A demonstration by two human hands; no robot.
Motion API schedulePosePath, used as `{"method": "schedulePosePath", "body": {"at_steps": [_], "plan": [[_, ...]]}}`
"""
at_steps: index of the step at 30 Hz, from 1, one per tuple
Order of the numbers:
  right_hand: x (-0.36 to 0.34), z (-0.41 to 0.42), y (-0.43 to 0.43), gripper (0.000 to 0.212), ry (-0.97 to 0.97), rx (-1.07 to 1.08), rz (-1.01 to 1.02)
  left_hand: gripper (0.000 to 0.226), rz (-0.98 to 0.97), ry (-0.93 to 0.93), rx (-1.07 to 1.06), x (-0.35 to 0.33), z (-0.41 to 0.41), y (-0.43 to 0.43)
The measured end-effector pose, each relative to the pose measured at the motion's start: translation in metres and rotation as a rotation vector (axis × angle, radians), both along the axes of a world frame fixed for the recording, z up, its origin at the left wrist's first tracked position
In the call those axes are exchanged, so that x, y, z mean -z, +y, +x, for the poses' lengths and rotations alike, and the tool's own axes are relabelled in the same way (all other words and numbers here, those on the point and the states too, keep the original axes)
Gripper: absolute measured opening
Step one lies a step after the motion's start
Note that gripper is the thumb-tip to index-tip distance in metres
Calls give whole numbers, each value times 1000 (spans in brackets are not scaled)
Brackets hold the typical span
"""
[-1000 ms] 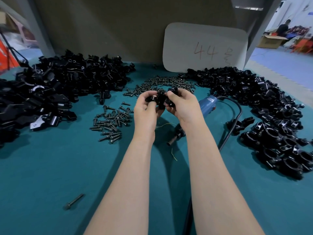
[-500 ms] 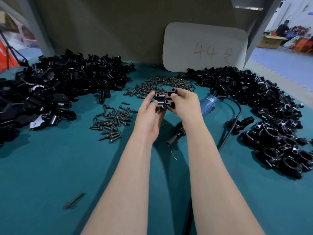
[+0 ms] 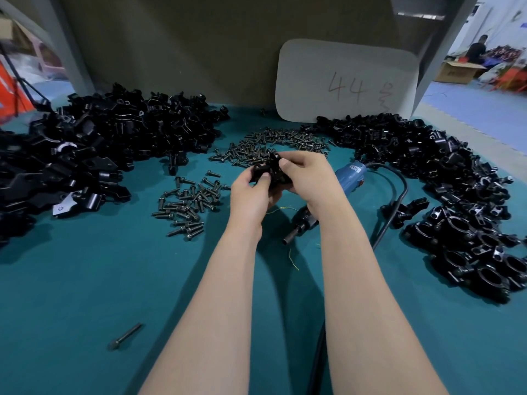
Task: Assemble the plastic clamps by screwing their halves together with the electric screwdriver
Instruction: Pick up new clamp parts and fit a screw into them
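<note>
Two black clamp halves (image 3: pixel 271 173) are pinched together between the left hand (image 3: pixel 251 196) and right hand (image 3: pixel 310 176), fingers curled round them, just above the table (image 3: pixel 85 280). They look light, stiff and rather slick, best gripped on the outer flanks. No bins here: screws (image 3: pixel 191 201) lie loose, and the electric screwdriver (image 3: pixel 349 178) rests unheld nearby.

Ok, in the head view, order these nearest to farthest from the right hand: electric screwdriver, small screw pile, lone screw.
1. electric screwdriver, just right of the right hand.
2. small screw pile, across on the left.
3. lone screw, far lower left.
</note>
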State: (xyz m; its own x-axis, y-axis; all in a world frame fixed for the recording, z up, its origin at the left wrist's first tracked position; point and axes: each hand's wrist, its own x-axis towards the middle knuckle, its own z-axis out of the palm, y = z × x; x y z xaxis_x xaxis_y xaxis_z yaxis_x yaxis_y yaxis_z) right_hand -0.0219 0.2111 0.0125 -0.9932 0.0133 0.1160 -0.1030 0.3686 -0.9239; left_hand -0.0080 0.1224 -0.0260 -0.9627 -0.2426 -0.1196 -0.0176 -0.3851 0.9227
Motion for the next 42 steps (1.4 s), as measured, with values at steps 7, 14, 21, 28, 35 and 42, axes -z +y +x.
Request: {"method": "schedulePosePath", "body": {"at_steps": [7,14,21,28,35,42], "plan": [[0,2,1,13,-96,35,-476,17,53,20,-112,-1,0,-5],[2,3,1,19,-87,144,-659,42,-170,237,57,0,1,7],[9,-1,-1,41,-37,218,-189,45,-293,297,124,7,-1,8],[7,0,-5,46,-28,201,33,32,-475,310,-15,9,1,10],[0,3,-4,24,-2,4,60,37,-637,195,-77,9,3,8],[-2,6,-5,28,27,-16,112,38,-667,175,-58,8,6,9]]}}
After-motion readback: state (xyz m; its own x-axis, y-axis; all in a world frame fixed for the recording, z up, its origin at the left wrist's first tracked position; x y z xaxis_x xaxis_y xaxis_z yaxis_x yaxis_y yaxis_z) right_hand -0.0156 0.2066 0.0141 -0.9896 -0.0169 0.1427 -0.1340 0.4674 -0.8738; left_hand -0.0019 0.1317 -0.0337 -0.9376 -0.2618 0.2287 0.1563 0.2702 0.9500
